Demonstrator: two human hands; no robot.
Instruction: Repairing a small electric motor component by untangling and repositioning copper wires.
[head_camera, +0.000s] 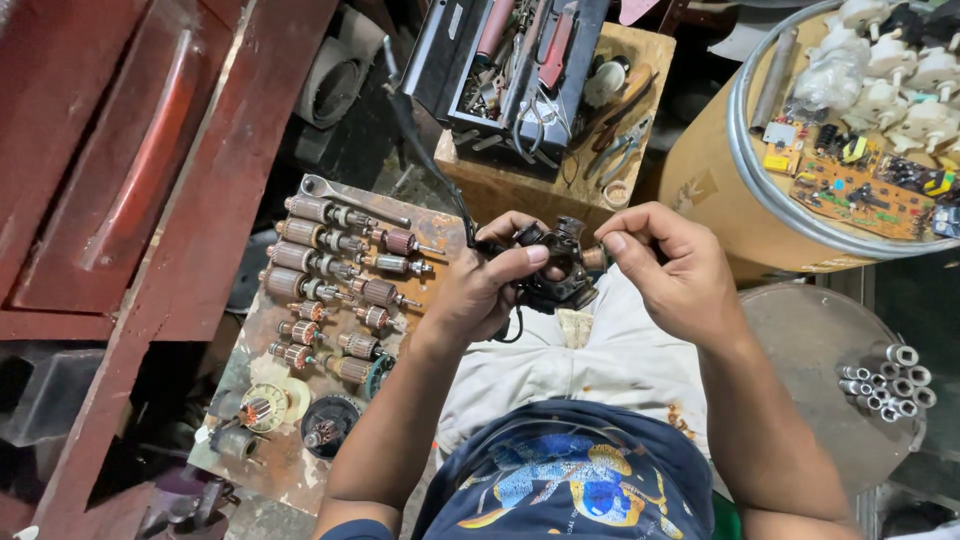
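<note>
Head view, seated person, both hands raised over the lap. The left hand is clenched around a small black motor housing of moulded plastic with a metal core, thumb laid across its top and fingers wrapped underneath. A black power cord runs from the housing up and away to the left. The right hand meets the housing on its right end, thumb and forefinger pinched together on a small brownish part there; what exactly is pinched cannot be told. The housing sits between the two hands, above the light grey trousers and in front of the dark blue printed shirt. To the left, well apart from the hands, a rusty flat metal board carries rows of copper-wound motor armatures, with a long steel spanner along its upper edge. Beyond the hands, an open black metal toolbox rests on a pale wooden block, pliers beside it. At upper right, a tan drum with a metal rim holds green circuit boards and white plastic parts. At lower right, short silver metal tubes lie bundled on a round grey lid.
</note>
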